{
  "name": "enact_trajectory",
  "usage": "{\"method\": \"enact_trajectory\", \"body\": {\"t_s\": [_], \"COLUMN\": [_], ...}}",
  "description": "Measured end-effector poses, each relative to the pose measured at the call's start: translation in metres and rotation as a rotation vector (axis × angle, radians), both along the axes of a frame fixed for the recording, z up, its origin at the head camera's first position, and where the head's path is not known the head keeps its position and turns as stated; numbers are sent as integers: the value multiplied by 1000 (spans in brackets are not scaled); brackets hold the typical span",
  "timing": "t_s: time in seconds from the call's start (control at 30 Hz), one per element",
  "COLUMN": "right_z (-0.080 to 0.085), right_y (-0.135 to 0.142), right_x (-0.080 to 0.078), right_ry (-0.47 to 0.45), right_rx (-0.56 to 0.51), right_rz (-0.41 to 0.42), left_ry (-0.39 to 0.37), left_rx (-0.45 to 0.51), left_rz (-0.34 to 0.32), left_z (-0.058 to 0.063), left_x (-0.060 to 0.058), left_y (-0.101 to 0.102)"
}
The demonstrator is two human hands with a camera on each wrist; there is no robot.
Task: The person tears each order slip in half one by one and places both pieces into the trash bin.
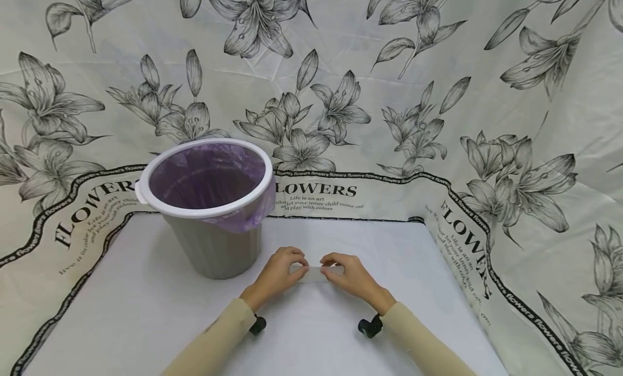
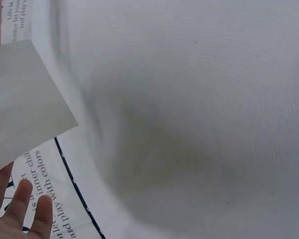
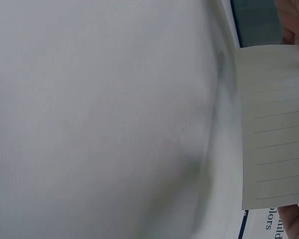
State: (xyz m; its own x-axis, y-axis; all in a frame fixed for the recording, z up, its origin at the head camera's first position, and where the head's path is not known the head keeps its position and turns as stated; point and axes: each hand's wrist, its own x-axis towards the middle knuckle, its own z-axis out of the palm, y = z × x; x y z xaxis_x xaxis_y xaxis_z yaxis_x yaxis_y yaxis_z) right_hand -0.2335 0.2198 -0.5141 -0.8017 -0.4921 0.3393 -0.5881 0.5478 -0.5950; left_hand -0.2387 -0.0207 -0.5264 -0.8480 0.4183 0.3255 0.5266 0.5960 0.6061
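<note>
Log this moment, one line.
left hand: pinches paper | right hand: pinches paper | bin: left, lined

Two bare hands, left hand [image 1: 276,270] and right hand [image 1: 351,277], emerging from long, close-fitting beige sleeves [image 1: 214,335] ending at the wrists. Small black camera mounts [image 1: 370,326] strapped under each wrist, rounded and dark. No rings or watches seen.

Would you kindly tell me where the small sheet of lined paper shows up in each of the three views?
Head: the lined paper sits low centre, pinched between the left hand and the right hand.
Left wrist: it fills the upper left edge.
Right wrist: it runs down the right edge, ruled lines visible.
Shared landmark: the white table cover with its black printed border.
</note>
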Motion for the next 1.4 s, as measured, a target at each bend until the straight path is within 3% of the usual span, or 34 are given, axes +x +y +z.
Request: {"method": "enact_trajectory", "body": {"t_s": [0.27,0.6,0.97,1.4], "right_z": [7,11,6,1], "right_y": [-9,-14,-22,-32], "right_x": [4,3,7,12], "right_ry": [37,-15,-19,36], "right_rx": [-52,-41,-87,-169], "right_rz": [-34,-35,12,-32], "left_ry": [-23,-47,5,-21], "left_rx": [52,85,24,203], "left_rz": [-10,-29,-69,-60], "left_z": [9,14,19,18], "left_x": [7,8,8,12], "left_y": [-9,-17,-15,-13]}}
